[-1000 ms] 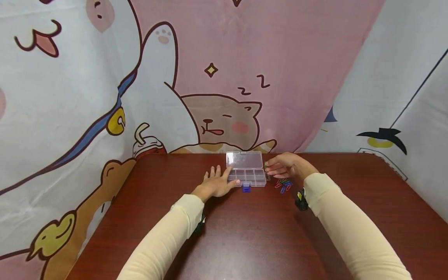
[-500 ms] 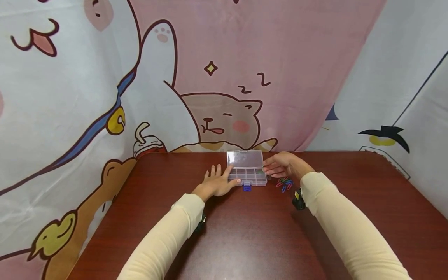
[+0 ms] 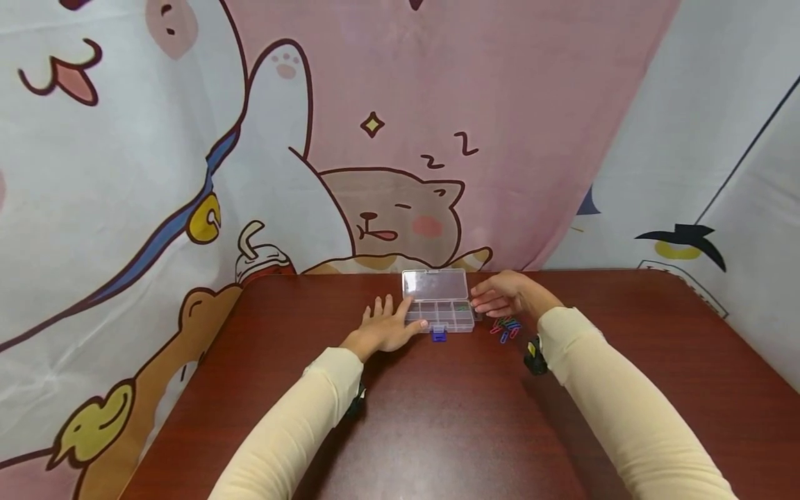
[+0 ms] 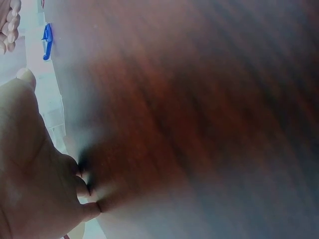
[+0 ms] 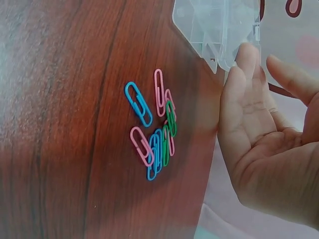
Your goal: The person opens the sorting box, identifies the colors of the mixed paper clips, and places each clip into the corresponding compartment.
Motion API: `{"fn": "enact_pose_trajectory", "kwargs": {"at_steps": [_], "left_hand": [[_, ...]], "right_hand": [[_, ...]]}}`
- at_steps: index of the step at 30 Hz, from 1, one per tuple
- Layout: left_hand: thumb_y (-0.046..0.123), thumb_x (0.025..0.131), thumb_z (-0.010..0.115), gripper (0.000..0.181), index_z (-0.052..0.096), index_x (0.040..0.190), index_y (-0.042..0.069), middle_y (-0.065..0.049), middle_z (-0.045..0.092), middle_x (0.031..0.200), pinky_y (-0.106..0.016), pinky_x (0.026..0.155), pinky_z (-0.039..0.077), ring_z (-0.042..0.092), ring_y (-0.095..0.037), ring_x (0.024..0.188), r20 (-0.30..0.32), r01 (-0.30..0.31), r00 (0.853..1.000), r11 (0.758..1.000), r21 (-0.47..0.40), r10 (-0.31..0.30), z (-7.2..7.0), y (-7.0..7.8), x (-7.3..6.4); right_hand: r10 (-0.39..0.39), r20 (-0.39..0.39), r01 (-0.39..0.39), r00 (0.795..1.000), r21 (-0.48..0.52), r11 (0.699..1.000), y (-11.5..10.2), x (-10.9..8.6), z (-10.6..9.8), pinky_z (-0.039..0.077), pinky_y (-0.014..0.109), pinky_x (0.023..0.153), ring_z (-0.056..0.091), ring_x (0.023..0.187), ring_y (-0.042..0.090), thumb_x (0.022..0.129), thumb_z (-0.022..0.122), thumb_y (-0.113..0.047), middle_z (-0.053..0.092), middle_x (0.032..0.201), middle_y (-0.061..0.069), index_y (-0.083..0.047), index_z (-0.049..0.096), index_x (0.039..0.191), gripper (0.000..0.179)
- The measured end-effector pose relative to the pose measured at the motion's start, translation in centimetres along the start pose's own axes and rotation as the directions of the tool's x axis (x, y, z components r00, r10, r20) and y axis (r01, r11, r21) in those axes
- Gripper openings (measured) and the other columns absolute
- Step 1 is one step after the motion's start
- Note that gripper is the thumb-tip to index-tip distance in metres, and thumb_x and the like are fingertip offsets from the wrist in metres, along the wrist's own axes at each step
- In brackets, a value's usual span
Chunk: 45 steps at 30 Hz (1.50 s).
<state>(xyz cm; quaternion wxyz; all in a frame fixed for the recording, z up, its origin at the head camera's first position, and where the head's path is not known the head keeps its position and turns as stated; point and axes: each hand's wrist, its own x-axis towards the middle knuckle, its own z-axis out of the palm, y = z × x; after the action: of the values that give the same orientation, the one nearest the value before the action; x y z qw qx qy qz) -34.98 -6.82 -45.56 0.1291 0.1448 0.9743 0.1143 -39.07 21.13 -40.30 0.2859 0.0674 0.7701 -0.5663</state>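
Observation:
A clear plastic compartment box [image 3: 445,317] stands on the table with its lid raised at the back and a blue latch [image 3: 439,336] at its front. One green paper clip [image 3: 461,307] lies in the back right compartment. My left hand [image 3: 389,329] spreads over the box's left end, thumb at the front edge. Beside the right end hovers my right hand [image 3: 509,295]; in the right wrist view its thumb stands apart from the loosely bent fingers [image 5: 244,94], with nothing showing between them. Close by on the table lies a pile of pink, blue and green paper clips [image 5: 158,144].
The brown wooden table [image 3: 431,417] ends just behind the box. A printed cartoon cloth [image 3: 500,139] hangs along its back and sides. Small dark wrist cameras sit under both sleeves.
My right hand has let go of a green paper clip, which was at the fingertips beside the box and is now in the back right compartment. The left hand has stayed in place.

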Motion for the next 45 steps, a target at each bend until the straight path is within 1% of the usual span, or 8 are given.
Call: {"fn": "enact_pose_trajectory", "kwargs": {"at_steps": [5, 10, 15, 19, 26, 36, 39, 45], "left_hand": [[0.074, 0.093, 0.021, 0.080, -0.001, 0.157, 0.032, -0.020, 0.003, 0.162, -0.057, 0.117, 0.002, 0.000, -0.040, 0.149, -0.004, 0.003, 1.000, 1.000, -0.007, -0.003, 0.2, 0.0, -0.2], [0.072, 0.094, 0.023, 0.079, 0.001, 0.157, 0.031, -0.021, 0.004, 0.162, -0.057, 0.117, 0.003, 0.001, -0.041, 0.149, -0.009, 0.001, 1.000, 1.000, -0.020, -0.001, 0.2, 0.0, -0.3], [0.073, 0.093, 0.023, 0.080, 0.000, 0.158, 0.031, -0.020, 0.003, 0.162, -0.057, 0.117, 0.003, 0.000, -0.040, 0.149, -0.007, 0.000, 1.000, 1.000, -0.022, 0.000, 0.0, 0.0, -0.5], [0.072, 0.094, 0.024, 0.080, 0.002, 0.158, 0.030, -0.021, 0.004, 0.162, -0.057, 0.117, 0.003, 0.000, -0.040, 0.149, -0.005, -0.004, 1.000, 1.000, -0.031, 0.003, -0.2, -0.1, -0.5], [0.072, 0.094, 0.025, 0.080, 0.002, 0.158, 0.029, -0.021, 0.003, 0.162, -0.057, 0.117, 0.003, 0.000, -0.041, 0.149, -0.012, -0.003, 1.000, 0.999, -0.040, 0.003, -0.4, -0.4, -0.4], [0.072, 0.094, 0.025, 0.080, 0.002, 0.158, 0.030, -0.021, 0.004, 0.162, -0.057, 0.117, 0.003, 0.000, -0.041, 0.149, -0.007, -0.007, 1.000, 0.999, -0.036, 0.006, -0.4, -0.4, -0.4], [0.072, 0.094, 0.025, 0.080, 0.001, 0.158, 0.030, -0.021, 0.004, 0.162, -0.057, 0.117, 0.003, 0.000, -0.040, 0.149, -0.001, -0.008, 1.000, 0.999, -0.037, 0.008, -0.4, -0.3, -0.4], [0.072, 0.094, 0.025, 0.080, 0.002, 0.158, 0.030, -0.021, 0.004, 0.162, -0.057, 0.117, 0.003, 0.000, -0.041, 0.149, -0.010, -0.017, 1.000, 0.999, -0.031, 0.017, -0.3, -0.1, -0.3]], "right_hand": [[0.020, -0.016, -0.020, 1.000, -0.010, 1.000, 0.3, 0.1, -0.1, 0.057, 0.033, 0.078, 0.072, 0.078, 0.013, 0.097, 0.058, -0.021, 0.075, 0.085, 0.002, 0.004, 0.055, 0.128, 0.040], [0.030, -0.036, -0.031, 0.999, -0.038, 0.999, 0.8, -0.1, -0.8, 0.057, 0.033, 0.076, 0.072, 0.076, 0.012, 0.096, 0.059, -0.022, 0.075, 0.085, 0.002, 0.004, 0.053, 0.130, 0.043], [0.041, -0.059, -0.044, 0.997, -0.051, 0.998, 1.4, -0.8, -1.9, 0.058, 0.031, 0.072, 0.072, 0.072, 0.012, 0.096, 0.060, -0.022, 0.075, 0.083, 0.003, 0.006, 0.055, 0.128, 0.043], [0.047, -0.083, -0.054, 0.995, -0.078, 0.995, 1.9, -1.5, -2.7, 0.058, 0.032, 0.073, 0.072, 0.072, 0.013, 0.096, 0.059, -0.022, 0.075, 0.084, 0.005, 0.007, 0.055, 0.127, 0.042], [0.068, -0.102, -0.081, 0.992, -0.125, 0.989, 2.5, -2.4, -4.1, 0.057, 0.031, 0.072, 0.071, 0.072, 0.012, 0.096, 0.059, -0.022, 0.075, 0.086, 0.005, 0.007, 0.051, 0.133, 0.048], [0.104, -0.087, -0.121, 0.991, -0.226, 0.967, 3.4, -2.6, -4.5, 0.056, 0.031, 0.069, 0.070, 0.067, 0.011, 0.094, 0.062, -0.019, 0.072, 0.073, 0.002, 0.004, 0.066, 0.108, 0.027], [0.100, -0.106, -0.126, 0.989, -0.271, 0.954, 3.6, -2.6, -4.2, 0.056, 0.031, 0.067, 0.069, 0.066, 0.012, 0.091, 0.064, -0.018, 0.071, 0.070, 0.001, 0.003, 0.069, 0.100, 0.023], [0.054, -0.162, -0.113, 0.985, -0.377, 0.920, 3.9, -2.7, -3.7, 0.057, 0.035, 0.065, 0.070, 0.065, 0.014, 0.087, 0.068, -0.016, 0.072, 0.071, 0.004, 0.002, 0.072, 0.093, 0.020]]}}
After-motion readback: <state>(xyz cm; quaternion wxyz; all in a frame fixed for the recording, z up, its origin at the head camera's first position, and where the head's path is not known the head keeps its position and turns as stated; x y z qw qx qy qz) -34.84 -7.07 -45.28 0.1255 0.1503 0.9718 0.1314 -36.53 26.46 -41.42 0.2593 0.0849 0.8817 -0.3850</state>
